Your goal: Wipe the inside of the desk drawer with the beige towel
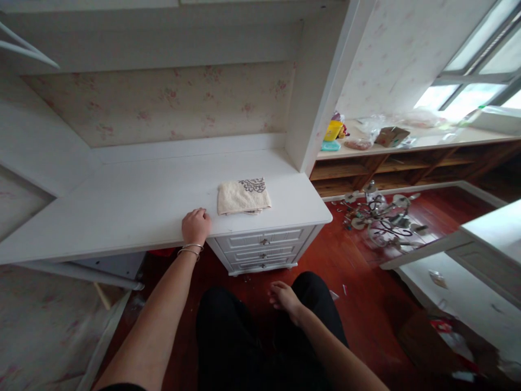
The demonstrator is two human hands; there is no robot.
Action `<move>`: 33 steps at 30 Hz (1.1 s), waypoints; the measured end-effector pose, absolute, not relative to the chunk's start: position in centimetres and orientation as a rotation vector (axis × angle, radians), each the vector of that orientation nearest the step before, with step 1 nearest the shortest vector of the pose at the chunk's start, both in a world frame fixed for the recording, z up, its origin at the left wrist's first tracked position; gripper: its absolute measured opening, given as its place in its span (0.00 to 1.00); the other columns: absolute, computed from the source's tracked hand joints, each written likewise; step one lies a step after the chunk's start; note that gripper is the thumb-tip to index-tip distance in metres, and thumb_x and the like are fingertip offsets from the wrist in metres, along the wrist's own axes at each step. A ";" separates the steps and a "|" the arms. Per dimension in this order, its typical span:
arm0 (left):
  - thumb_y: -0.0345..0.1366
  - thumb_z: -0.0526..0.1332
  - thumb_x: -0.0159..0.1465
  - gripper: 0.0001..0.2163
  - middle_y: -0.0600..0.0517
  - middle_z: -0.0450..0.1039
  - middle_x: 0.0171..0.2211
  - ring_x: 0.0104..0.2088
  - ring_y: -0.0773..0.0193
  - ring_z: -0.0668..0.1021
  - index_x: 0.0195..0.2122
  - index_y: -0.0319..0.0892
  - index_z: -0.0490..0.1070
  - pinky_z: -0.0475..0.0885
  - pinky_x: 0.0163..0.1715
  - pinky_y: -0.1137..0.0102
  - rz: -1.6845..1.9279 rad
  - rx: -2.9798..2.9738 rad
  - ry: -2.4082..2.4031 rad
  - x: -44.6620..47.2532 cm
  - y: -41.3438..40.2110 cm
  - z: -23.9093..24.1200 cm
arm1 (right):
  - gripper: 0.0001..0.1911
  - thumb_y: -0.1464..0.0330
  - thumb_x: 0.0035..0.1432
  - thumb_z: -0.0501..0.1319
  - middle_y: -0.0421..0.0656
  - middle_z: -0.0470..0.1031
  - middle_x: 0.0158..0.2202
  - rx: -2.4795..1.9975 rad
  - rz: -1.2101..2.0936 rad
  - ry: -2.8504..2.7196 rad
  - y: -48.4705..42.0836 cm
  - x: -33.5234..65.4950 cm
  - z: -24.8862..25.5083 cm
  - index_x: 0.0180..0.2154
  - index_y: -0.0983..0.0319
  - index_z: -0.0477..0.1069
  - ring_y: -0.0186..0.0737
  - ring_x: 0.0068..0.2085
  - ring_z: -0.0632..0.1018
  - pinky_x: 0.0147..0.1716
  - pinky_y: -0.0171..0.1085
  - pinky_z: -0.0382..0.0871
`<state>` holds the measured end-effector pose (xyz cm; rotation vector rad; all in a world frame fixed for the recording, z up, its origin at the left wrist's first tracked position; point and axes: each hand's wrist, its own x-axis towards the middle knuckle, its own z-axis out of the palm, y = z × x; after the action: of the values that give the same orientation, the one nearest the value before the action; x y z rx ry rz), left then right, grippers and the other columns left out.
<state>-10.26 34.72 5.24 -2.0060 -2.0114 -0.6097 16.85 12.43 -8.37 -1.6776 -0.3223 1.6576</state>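
My left hand [196, 225], with bangles at the wrist, rests on the front edge of a white desk [134, 190]. Its fingers are curled together, and nothing shows in them. Just to its right lies a folded cream towel [240, 198] with a dark scroll pattern at one corner; hand and towel are apart. Over my right knee hangs my right hand [284, 297], its fingers loosely bent and apart, holding nothing visible. A small drawer cabinet [264, 251] stands under the right end of the desk.
Shelving [317, 81] rises from the desk. A chandelier [382, 217] with several arms lies on the red wooden floor [354, 304]. Bags and a cardboard box [392, 136] sit on the low window counter. White furniture [480, 260] stands at right.
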 end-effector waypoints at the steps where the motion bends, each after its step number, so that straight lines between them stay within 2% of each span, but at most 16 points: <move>1: 0.32 0.51 0.65 0.16 0.45 0.77 0.45 0.44 0.55 0.76 0.46 0.41 0.77 0.67 0.46 0.63 -0.597 -2.013 -2.001 -10.2 34.7 5.2 | 0.05 0.70 0.50 0.62 0.40 0.75 0.24 -1.652 1.685 -0.326 12.6 16.1 -8.4 0.33 0.62 0.70 0.36 0.20 0.73 0.19 0.32 0.63; 4: 0.32 0.50 0.65 0.17 0.43 0.77 0.46 0.43 0.54 0.77 0.47 0.39 0.76 0.67 0.46 0.62 -0.533 -2.030 -1.950 -10.1 34.5 5.3 | 0.05 0.69 0.51 0.61 0.40 0.75 0.25 -1.601 1.613 -0.278 13.8 15.5 -8.6 0.33 0.62 0.69 0.35 0.21 0.74 0.20 0.32 0.65; 10: 0.33 0.47 0.67 0.18 0.40 0.75 0.47 0.44 0.52 0.76 0.49 0.34 0.73 0.68 0.45 0.61 -0.406 -2.098 -1.817 -10.2 34.2 5.4 | 0.09 0.60 0.55 0.56 0.40 0.73 0.32 -1.585 1.202 -0.191 18.8 17.1 -6.8 0.34 0.58 0.61 0.34 0.28 0.76 0.27 0.32 0.71; 15: 0.34 0.46 0.68 0.17 0.39 0.75 0.44 0.43 0.52 0.76 0.47 0.34 0.73 0.68 0.43 0.61 -0.368 -2.101 -1.780 -10.1 34.0 5.6 | 0.12 0.59 0.54 0.56 0.41 0.74 0.38 -1.611 1.120 -0.493 23.2 15.8 -3.6 0.39 0.57 0.65 0.39 0.38 0.77 0.34 0.35 0.72; 19: 0.34 0.47 0.67 0.16 0.40 0.75 0.43 0.44 0.52 0.76 0.47 0.35 0.73 0.68 0.45 0.61 -0.377 -2.092 -1.797 -10.0 33.8 5.8 | 0.10 0.64 0.56 0.57 0.43 0.73 0.45 -1.750 1.090 -0.876 24.8 14.5 -1.6 0.41 0.58 0.70 0.41 0.47 0.75 0.44 0.36 0.69; 22: 0.33 0.47 0.67 0.16 0.39 0.75 0.43 0.44 0.52 0.75 0.47 0.36 0.73 0.67 0.45 0.60 -0.386 -2.097 -1.823 -9.9 33.7 5.8 | 0.13 0.67 0.58 0.57 0.46 0.69 0.52 -1.893 1.031 -1.118 24.8 14.6 -0.7 0.46 0.57 0.71 0.42 0.49 0.74 0.51 0.38 0.65; 25: 0.33 0.48 0.67 0.16 0.39 0.74 0.45 0.46 0.52 0.75 0.48 0.36 0.73 0.67 0.47 0.60 -0.404 -2.085 -1.854 -9.8 33.7 5.8 | 0.16 0.64 0.64 0.52 0.47 0.66 0.56 -2.012 0.967 -1.303 24.3 15.1 -0.2 0.51 0.55 0.70 0.43 0.49 0.76 0.50 0.41 0.65; 27: 0.33 0.48 0.67 0.16 0.40 0.74 0.46 0.47 0.52 0.75 0.48 0.37 0.73 0.66 0.48 0.61 -0.413 -2.071 -1.876 -9.7 33.6 5.8 | 0.17 0.63 0.66 0.50 0.46 0.66 0.57 -2.044 0.940 -1.423 24.0 15.4 -0.1 0.51 0.54 0.71 0.45 0.50 0.76 0.50 0.41 0.65; 30: 0.34 0.49 0.68 0.16 0.41 0.74 0.48 0.48 0.53 0.75 0.48 0.37 0.73 0.66 0.49 0.61 -0.405 -2.064 -1.893 -9.7 33.5 5.9 | 0.17 0.63 0.65 0.50 0.48 0.66 0.59 -2.080 0.922 -1.559 23.7 15.8 -0.2 0.50 0.55 0.73 0.49 0.50 0.76 0.49 0.43 0.66; 33: 0.34 0.49 0.68 0.16 0.41 0.74 0.49 0.47 0.52 0.75 0.48 0.37 0.73 0.66 0.49 0.60 -0.395 -2.061 -1.896 -9.6 33.4 6.1 | 0.20 0.64 0.65 0.51 0.49 0.68 0.60 -2.102 0.922 -1.655 23.7 16.4 -0.4 0.55 0.54 0.71 0.50 0.50 0.77 0.48 0.45 0.67</move>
<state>-9.62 33.36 6.08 -2.0605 -1.8962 -0.3948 16.36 23.69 -0.41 -2.1025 -1.6549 0.9224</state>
